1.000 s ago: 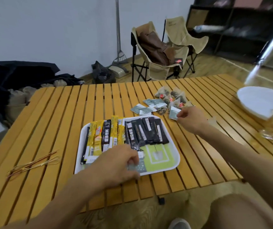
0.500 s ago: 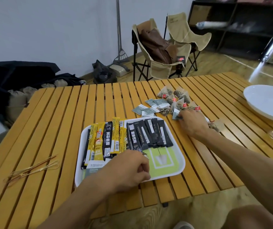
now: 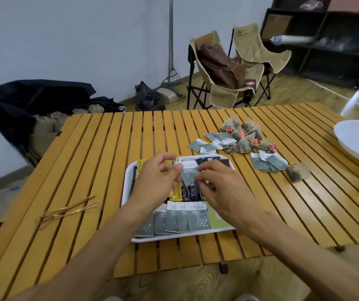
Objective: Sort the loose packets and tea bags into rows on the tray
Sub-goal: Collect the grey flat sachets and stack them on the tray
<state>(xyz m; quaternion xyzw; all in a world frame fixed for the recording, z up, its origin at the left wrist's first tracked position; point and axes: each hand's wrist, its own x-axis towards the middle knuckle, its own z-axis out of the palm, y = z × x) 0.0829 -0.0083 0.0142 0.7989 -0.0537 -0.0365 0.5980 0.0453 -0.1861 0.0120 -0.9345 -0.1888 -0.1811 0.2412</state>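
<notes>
1. While both forearms are reaching in from the near edge, the left hand (image 3: pixel 154 177) is hovering over the white tray (image 3: pixel 128 192), its fingertips pinching the left edge of a grey packet (image 3: pixel 189 176).
2. That packet is hanging above the tray's middle, its long axis running roughly near-to-far, white end pointing away.
3. The right hand (image 3: pixel 220 187) is pinching its right edge, fingers curled.
4. More grey packets (image 3: pixel 268 162) and pyramid tea bags (image 3: pixel 242 135) are lying loose on the slatted table (image 3: pixel 100 159), right of the tray.
</notes>
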